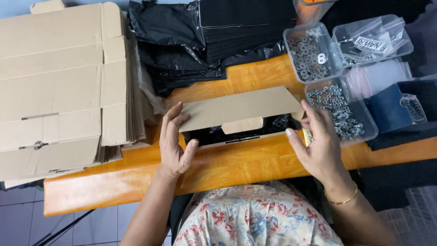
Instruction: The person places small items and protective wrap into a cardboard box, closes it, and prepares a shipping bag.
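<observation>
Lap: floral-patterned cloth [255, 218] filled the bottom edge, closest to the camera, below the table's front edge.
Left hand: left hand [175, 143] lay at the left end of the cardboard box, fingers spread and extended along its folded flap, thumb apart near the box's front corner; it touched the cardboard without being closed around it.
Right hand: right hand [318, 146] stood at the right end of the box, fingers open and pressed to that end, thumb reaching toward the front edge; a thin gold bracelet [343, 199] circled the wrist.
Cardboard box: small brown cardboard box [241, 114] sat on the orange wooden table [236, 164] between the two hands, its lid flap tilted partly over the opening, black contents showing underneath.
Flat cartons: stack of unfolded cardboard sheets [59, 86] lay on the left, well apart from the right hand and just beside the left fingers.
Black bags: heap of black plastic bags [205, 41] sat behind the box.
Hardware trays: clear plastic tray of metal washers [312, 54] stood behind right, and a second clear tray of small nuts [339, 111] touched the right hand's fingertips side.
Other tray: third clear tray holding clear packets [373, 38] sat at far right.
</observation>
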